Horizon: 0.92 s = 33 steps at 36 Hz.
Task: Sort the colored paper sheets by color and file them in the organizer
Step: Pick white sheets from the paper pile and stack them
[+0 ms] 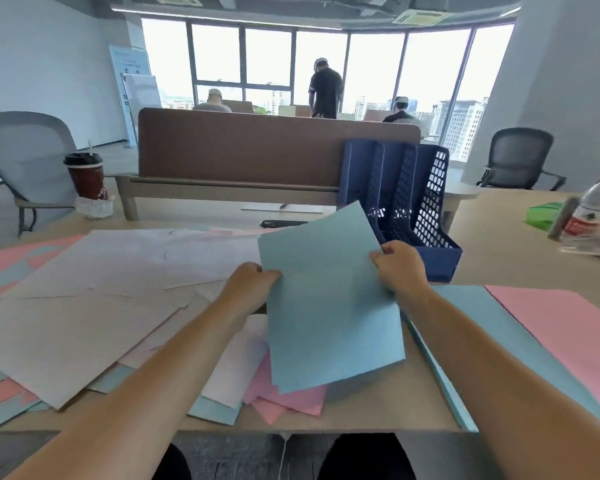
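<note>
- Your left hand is pinching the blue sheet's left edge, fingers curled.
- Your right hand is gripping its right edge (raised, tilted) just before the blue organizer.

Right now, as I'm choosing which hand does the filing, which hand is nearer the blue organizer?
Right. The right hand grips the blue sheet by its right edge, just in front of the organizer; the left hand grips its left edge, farther off to the organizer's left.

Left hand, right hand — both pinching
</note>
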{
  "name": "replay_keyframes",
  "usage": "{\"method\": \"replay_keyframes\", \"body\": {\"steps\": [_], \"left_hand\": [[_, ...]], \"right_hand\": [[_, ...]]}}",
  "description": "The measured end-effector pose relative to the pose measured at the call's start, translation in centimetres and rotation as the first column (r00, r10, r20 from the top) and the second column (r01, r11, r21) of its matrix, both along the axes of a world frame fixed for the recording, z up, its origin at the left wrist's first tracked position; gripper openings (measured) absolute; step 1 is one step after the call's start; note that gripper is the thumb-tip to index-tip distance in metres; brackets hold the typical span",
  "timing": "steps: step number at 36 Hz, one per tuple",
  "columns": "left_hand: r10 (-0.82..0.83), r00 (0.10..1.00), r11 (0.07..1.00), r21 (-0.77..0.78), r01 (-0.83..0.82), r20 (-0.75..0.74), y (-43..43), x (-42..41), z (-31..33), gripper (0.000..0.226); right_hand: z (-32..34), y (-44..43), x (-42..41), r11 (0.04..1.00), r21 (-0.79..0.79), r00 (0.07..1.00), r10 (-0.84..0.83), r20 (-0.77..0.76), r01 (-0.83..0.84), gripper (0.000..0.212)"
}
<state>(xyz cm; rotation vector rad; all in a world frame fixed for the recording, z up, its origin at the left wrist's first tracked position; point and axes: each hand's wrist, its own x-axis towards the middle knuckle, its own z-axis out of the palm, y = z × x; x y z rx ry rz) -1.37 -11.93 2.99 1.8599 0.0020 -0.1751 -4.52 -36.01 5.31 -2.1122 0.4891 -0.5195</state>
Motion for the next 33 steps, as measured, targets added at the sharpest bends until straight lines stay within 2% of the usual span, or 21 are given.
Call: {"method": "replay_keyframes", "body": {"steps": [3,7,11,13,15,17,19,22,26,33], "left_hand": [[-0.104,0.994,0.991,-0.086,0.102,-0.019,-3.9,-0.9,0.5,0.016],[-0.100,0.990,0.994,-0.043,0.104,0.099,-8.7,-1.5,0.8,0.019],[-0.133,0.986,0.985,-0.096,0.142,0.096,-13.1,-2.3,0.9,0.018],[-0.164,0.983,0.980,-0.098,0.171,0.078,-15.1,-2.2,0.5,0.017],[-0.193,0.980,0.978,-0.074,0.196,0.050,-17.0,-2.1,-0.2,0.023],[-0.234,0.971,0.972,-0.003,0.235,0.052,-19.0,-2.3,-0.8,0.024],[-0.289,0.955,0.954,0.101,0.281,0.071,-20.6,-3.2,-0.9,0.019],[-0.349,0.932,0.920,0.221,0.322,0.094,-22.4,-4.0,-1.6,0.014],[-0.393,0.912,0.895,0.277,0.351,0.115,-23.9,-4.7,-2.2,0.006],[-0.396,0.914,0.850,0.411,0.329,0.089,-25.1,-5.1,-3.4,0.013]], "right_hand": [[0.7,-3.4,-1.5,0.998,0.004,0.998,-0.067,-0.015,0.067,0.012],[1.2,-8.3,-3.6,0.996,0.023,0.987,-0.077,-0.139,0.081,0.018],[1.4,-13.3,-5.6,0.983,0.122,0.950,-0.095,-0.296,0.136,0.021],[1.3,-15.5,-6.4,0.988,0.035,0.917,-0.126,-0.378,0.151,0.026],[1.1,-17.1,-7.1,0.979,-0.146,0.875,-0.193,-0.444,0.142,0.026],[0.7,-18.1,-8.0,0.945,-0.311,0.836,-0.250,-0.489,0.101,0.020],[-0.3,-19.0,-8.7,0.915,-0.394,0.804,-0.296,-0.516,0.084,0.021],[-1.7,-19.8,-10.0,0.885,-0.460,0.766,-0.340,-0.545,0.066,0.029],[-3.1,-20.6,-11.2,0.857,-0.511,0.739,-0.389,-0.550,0.071,0.025],[-4.7,-21.8,-12.0,0.843,-0.527,0.758,-0.413,-0.505,0.108,0.020]]}}
